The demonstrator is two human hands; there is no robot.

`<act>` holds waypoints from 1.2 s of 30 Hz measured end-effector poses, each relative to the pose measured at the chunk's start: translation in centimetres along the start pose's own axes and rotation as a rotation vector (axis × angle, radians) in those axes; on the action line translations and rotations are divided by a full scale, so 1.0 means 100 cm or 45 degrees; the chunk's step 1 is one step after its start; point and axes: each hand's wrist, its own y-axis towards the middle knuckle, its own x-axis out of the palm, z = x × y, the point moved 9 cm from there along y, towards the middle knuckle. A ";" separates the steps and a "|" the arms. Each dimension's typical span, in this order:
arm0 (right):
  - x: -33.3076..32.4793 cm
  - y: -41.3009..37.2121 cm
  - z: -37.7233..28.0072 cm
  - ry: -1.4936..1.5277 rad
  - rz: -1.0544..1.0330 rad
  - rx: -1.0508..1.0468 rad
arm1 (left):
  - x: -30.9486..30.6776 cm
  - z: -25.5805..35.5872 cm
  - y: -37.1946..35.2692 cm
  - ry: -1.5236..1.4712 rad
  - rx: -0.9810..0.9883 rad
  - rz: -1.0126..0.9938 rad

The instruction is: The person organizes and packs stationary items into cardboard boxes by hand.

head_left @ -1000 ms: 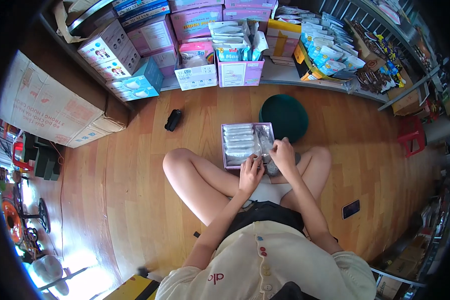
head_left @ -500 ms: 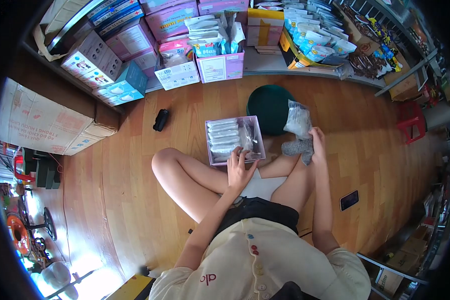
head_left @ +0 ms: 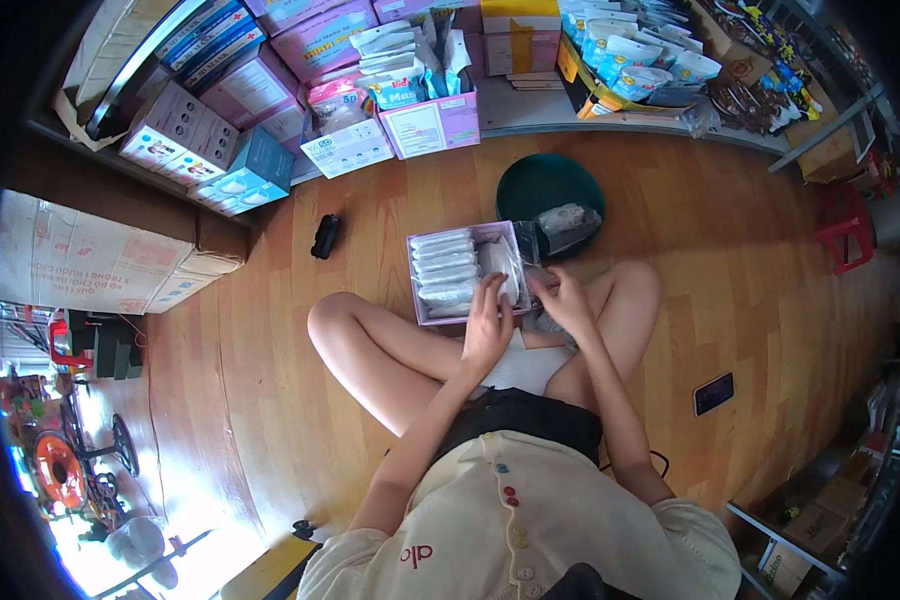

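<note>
A lilac box (head_left: 413, 290) stands on the floor before my crossed legs, with a row of white wrapped packets (head_left: 443, 268) in its left side. My left hand (head_left: 487, 325) reaches over its front edge, fingers curled on a white packet (head_left: 501, 262) in the right side. At the box's right edge, my right hand (head_left: 567, 306) pinches a piece of clear plastic wrap (head_left: 540, 279); its fingertips are partly hidden. Grey fuzzy cloth (head_left: 547, 324) lies partly hidden below that hand. Inside the dark green bin (head_left: 530, 180) sits a clear plastic packet (head_left: 567, 220).
A black object (head_left: 325, 236) and a phone (head_left: 713, 394) lie on the wooden floor. Boxes and packs fill the low shelf (head_left: 530, 122) ahead. A large carton (head_left: 100, 250) stands left, a red stool (head_left: 843, 235) at the right.
My right hand has moved left from beside the bin to the box. The clear packet it held is now in the bin. My left fingers have curled inward, and a white packet shows beneath them.
</note>
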 end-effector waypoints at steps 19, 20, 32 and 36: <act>-0.070 -0.023 -0.138 0.650 -0.592 -0.459 | 0.000 -0.028 0.103 -0.539 -0.186 -0.857; -0.081 -0.022 -0.140 0.648 -0.582 -0.458 | -0.003 -0.020 0.105 -0.542 -0.178 -0.863; -0.126 -0.038 -0.096 0.739 -0.322 -0.133 | -0.029 -0.010 0.013 -0.875 -0.738 -0.338; -0.098 -0.065 -0.102 0.487 -0.399 -0.428 | -0.051 -0.020 -0.017 -1.033 -0.907 -0.024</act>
